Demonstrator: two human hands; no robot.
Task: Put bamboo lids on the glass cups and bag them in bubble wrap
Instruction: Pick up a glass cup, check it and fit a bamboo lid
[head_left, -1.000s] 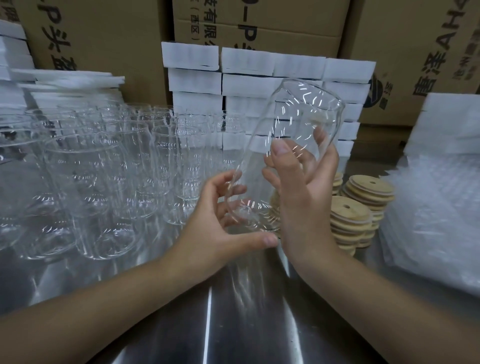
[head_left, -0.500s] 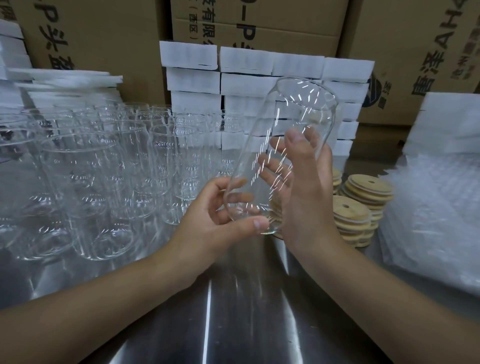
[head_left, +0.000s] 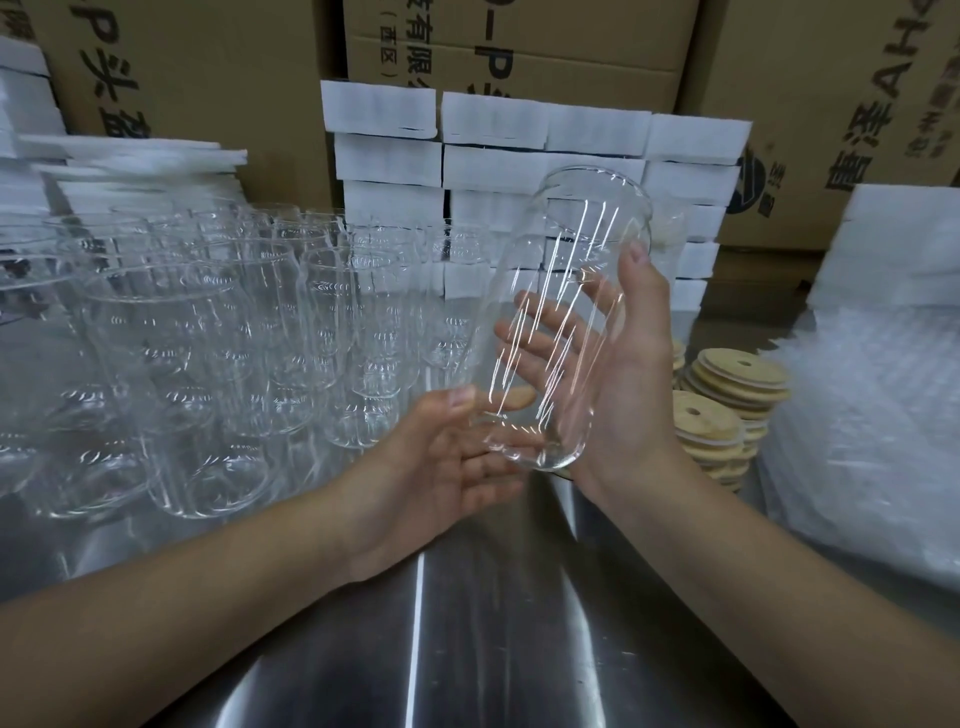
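A clear glass cup (head_left: 563, 312) is held tilted above the steel table, mouth up and away from me, without a lid. My right hand (head_left: 631, 384) cradles its side, thumb near the rim and fingers spread behind the glass. Palm up, my left hand (head_left: 441, 467) supports the base with thumb and fingertips. Stacks of round bamboo lids (head_left: 727, 410) with small holes sit just right of my right hand. A pile of bubble wrap bags (head_left: 872, 426) lies at the right edge.
Several empty glass cups (head_left: 208, 353) crowd the left half of the steel table (head_left: 467, 649). White foam blocks (head_left: 519, 156) are stacked behind them, more foam at far left and right. Cardboard boxes (head_left: 519, 47) form the back wall.
The cup has been turned in my hands. My right hand shifted from gripping over the front to an open cradle behind it, and my left thumb came off the base's front.
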